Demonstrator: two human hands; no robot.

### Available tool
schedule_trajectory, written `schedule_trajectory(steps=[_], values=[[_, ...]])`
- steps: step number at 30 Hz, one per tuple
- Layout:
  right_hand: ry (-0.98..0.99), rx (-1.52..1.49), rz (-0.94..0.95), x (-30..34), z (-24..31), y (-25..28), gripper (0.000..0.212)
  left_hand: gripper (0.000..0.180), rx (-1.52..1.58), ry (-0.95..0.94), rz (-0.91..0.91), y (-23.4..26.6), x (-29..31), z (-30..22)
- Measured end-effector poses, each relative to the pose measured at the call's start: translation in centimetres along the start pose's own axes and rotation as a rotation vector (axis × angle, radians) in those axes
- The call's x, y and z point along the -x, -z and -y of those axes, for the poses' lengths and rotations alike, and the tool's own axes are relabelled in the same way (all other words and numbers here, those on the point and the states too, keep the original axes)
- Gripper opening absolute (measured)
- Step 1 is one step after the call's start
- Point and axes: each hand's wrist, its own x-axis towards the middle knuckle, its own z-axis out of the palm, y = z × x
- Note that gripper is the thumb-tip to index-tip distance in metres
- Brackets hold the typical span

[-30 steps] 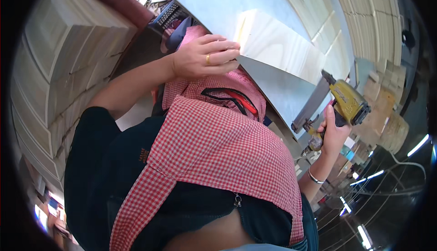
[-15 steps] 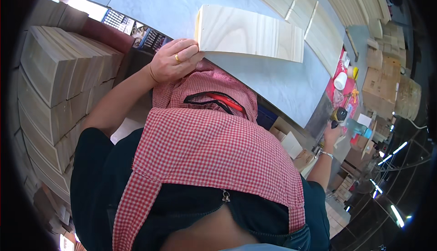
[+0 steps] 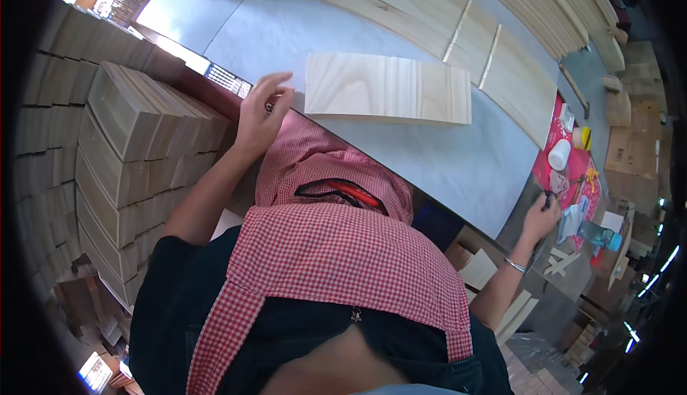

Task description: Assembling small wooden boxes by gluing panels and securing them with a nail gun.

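Note:
My left hand (image 3: 263, 114) is raised off the near edge of the table, just left of a pale wooden board (image 3: 386, 89), apart from it. Its fingers are bent around a small dark, metallic-looking bit (image 3: 269, 107) too small to name. The board lies on the grey-blue tabletop (image 3: 429, 155), its grain running in streaks. Out to the right, beyond the table's corner, my right hand (image 3: 542, 217) is curled round a small black object (image 3: 548, 200), mostly hidden by the fingers. A bracelet circles that wrist.
Long joined panels (image 3: 401, 16) lie along the table's far side, near stacked boards (image 3: 529, 5). Wooden pieces (image 3: 125, 112) are piled high at my left. A red surface at right carries a white bottle (image 3: 559, 154), yellow tape (image 3: 581, 137) and a clear bottle (image 3: 600, 236).
My left hand has let go of the board's left end and drawn away. The yellow-and-black power drill seen in my right hand no longer shows there. The whole view has shifted.

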Motion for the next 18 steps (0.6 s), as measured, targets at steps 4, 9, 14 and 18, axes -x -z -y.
schedule_trajectory(steps=[4,9,14,18], values=[[-0.108,-0.844,0.348,-2.2,18.5,-0.2,0.036,0.041,0.168,0.435,0.159,-0.7,-4.4,-3.3],[0.059,-1.197,0.466,-2.6,29.3,1.9,0.04,0.051,0.175,0.227,0.023,-0.5,-4.7,-3.6],[0.312,-1.477,0.233,-0.3,30.6,6.4,0.029,0.048,0.004,-0.116,-0.198,1.9,-5.9,-0.3],[0.468,-1.374,0.319,1.9,30.3,5.5,0.022,0.044,0.097,0.061,-0.279,2.2,-3.4,0.0]])
